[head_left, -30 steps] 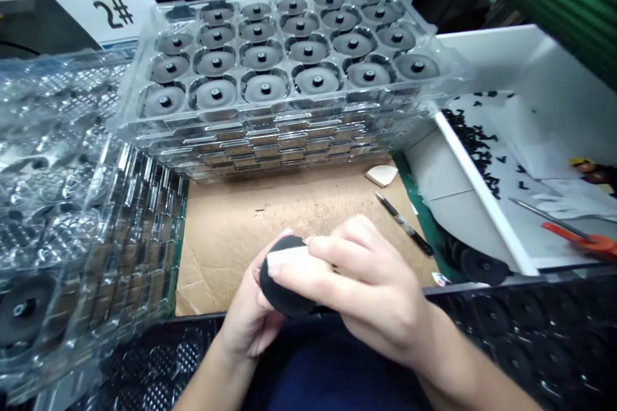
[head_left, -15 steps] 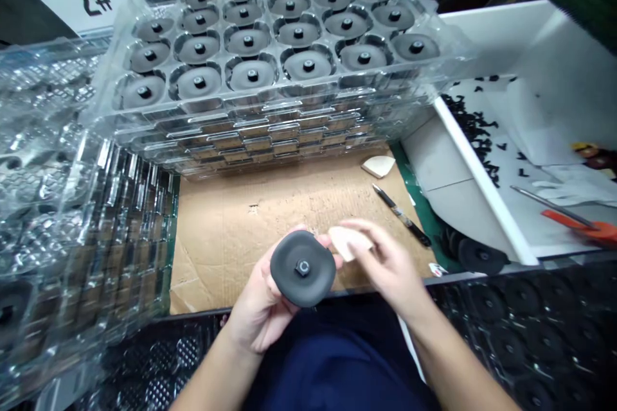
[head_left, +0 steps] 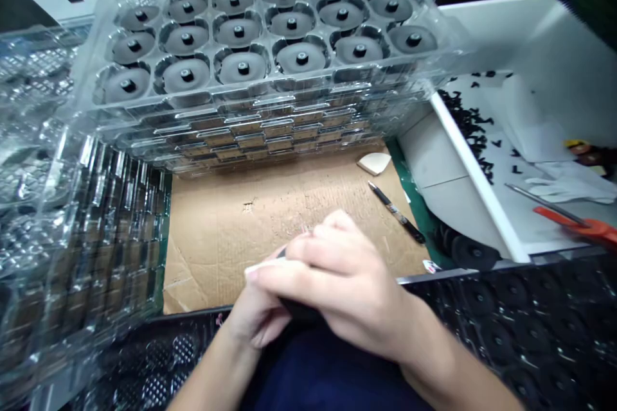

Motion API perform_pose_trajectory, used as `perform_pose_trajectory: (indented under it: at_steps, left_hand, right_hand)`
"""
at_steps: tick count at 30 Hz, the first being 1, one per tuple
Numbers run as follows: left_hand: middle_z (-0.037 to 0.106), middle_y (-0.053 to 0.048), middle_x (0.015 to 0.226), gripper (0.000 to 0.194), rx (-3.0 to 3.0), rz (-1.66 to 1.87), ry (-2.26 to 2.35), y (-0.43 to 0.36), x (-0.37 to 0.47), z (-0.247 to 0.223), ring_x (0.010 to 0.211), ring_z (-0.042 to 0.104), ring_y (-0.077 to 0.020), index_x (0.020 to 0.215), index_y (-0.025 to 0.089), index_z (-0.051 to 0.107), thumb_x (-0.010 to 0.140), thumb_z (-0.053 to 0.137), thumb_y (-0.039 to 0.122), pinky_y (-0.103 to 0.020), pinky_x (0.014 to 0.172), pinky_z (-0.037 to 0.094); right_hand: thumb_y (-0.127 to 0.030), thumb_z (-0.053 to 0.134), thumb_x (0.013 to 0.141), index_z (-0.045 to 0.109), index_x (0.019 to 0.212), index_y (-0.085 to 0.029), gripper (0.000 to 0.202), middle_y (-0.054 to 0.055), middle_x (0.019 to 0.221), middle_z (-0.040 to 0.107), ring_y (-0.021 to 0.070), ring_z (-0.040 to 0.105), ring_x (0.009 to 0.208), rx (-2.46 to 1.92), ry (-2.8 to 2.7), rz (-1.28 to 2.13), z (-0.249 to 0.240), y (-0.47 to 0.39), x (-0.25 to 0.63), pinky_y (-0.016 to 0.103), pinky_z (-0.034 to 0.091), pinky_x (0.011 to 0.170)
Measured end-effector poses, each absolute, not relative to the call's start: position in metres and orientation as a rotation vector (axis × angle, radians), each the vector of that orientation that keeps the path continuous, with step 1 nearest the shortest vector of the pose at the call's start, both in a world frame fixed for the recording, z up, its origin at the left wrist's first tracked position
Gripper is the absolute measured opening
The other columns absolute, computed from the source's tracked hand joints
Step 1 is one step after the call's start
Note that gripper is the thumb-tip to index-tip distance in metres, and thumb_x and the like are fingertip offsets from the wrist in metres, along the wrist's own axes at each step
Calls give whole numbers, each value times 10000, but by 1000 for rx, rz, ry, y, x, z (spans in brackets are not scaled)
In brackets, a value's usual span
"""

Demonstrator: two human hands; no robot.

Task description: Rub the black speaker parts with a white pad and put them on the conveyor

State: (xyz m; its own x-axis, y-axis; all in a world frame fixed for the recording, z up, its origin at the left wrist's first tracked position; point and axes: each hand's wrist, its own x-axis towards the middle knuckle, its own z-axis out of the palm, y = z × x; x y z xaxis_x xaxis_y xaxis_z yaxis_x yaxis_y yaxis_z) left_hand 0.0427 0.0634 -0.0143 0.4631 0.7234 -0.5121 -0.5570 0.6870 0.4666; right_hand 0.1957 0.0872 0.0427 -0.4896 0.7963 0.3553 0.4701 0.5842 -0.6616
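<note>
My left hand (head_left: pixel 255 318) is closed around a black disc (head_left: pixel 299 311), low in front of my body. Most of that disc is hidden; the earlier picture shows a small nut-like stud at its middle. My right hand (head_left: pixel 344 276) lies across the top of the disc, fingers bent, pressing an off-white pad (head_left: pixel 270 264) against it. Only a thin edge of this pad shows under the fingers. A similar off-white pad (head_left: pixel 375 164) rests on the cardboard (head_left: pixel 216 225), near a black pen (head_left: pixel 398 213).
Stacked clear trays (head_left: pixel 270 87) stand behind the cardboard, the top one filled with black discs. More clear trays (head_left: pixel 110 205) rise on the left. A white bin (head_left: pixel 482 183) with small black parts and an orange-handled tool (head_left: pixel 573 221) is at right. A dark tray (head_left: pixel 530 327) sits near-right.
My right hand has moved left with the pad, from beside the disc to over it, covering the disc. My left hand keeps its hold. The view has shifted slightly.
</note>
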Motion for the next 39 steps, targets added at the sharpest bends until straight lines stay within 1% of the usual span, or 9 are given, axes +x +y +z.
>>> perform_pose_trajectory:
  at_steps: [4,7,11,15,18,24,29,34,39]
  left_hand:
    - [670,-45,1116,502,204,828,685,68,29,-14,928,654,-196,1047,225,642,582,774,362,-249,843,488]
    - [598,-83,1248,510,163,830,705,70,19,-15,1031,622,-241,1096,256,616,616,747,365,-314,932,448]
    - [647,-57,1171,488,138,852,682,68,18,-18,1030,622,-224,1072,273,627,608,750,355,-302,910,464]
    - [643,-56,1175,502,171,894,689,64,24,-17,1026,619,-226,1085,277,622,606,758,344,-302,900,473]
    - [672,-37,1118,474,177,953,754,62,29,-14,1033,611,-201,1064,262,637,609,766,302,-251,893,473]
    - [703,-9,1036,510,158,1003,831,58,33,-14,946,651,-179,1036,274,647,573,773,101,-239,817,516]
    - [718,7,973,378,169,986,773,59,32,-5,934,644,-148,975,273,679,621,758,168,-242,883,469]
    - [703,-14,1013,630,234,995,762,62,20,-13,930,637,-200,1001,277,671,401,862,280,-281,836,486]
    - [700,10,989,544,219,950,828,59,15,-17,904,628,-161,1007,270,674,489,827,211,-244,832,459]
  right_hand:
    - [-117,483,885,626,1045,-227,241,-4,903,670,124,578,795,-1327,-1887,812,8,77,213,282,382,713]
    - [-172,514,878,635,1041,-226,210,26,925,684,150,612,811,-1557,-1731,885,-33,51,217,285,447,700]
    - [-213,524,866,670,978,-222,184,28,830,706,167,646,719,-1568,-1762,992,-51,32,212,290,499,639]
    - [-196,514,870,611,1096,-224,247,49,1015,671,172,631,851,-1580,-1628,780,-6,47,198,273,502,672]
    - [-119,521,844,598,1112,-165,283,60,938,686,169,620,775,-1314,-1776,560,28,56,177,310,469,713]
    - [-91,468,847,634,1003,-155,236,31,806,684,141,568,655,-1234,-2011,793,38,62,157,286,425,616]
    - [-87,448,862,588,1091,-99,269,72,879,672,164,587,761,-1164,-1935,633,39,64,156,313,418,688]
    - [-86,476,847,600,1053,-165,252,13,751,641,125,507,601,-1267,-2046,688,37,54,173,274,380,610]
    - [-67,417,864,628,1044,-182,300,33,774,646,153,488,652,-1192,-2129,451,38,73,175,303,329,633]
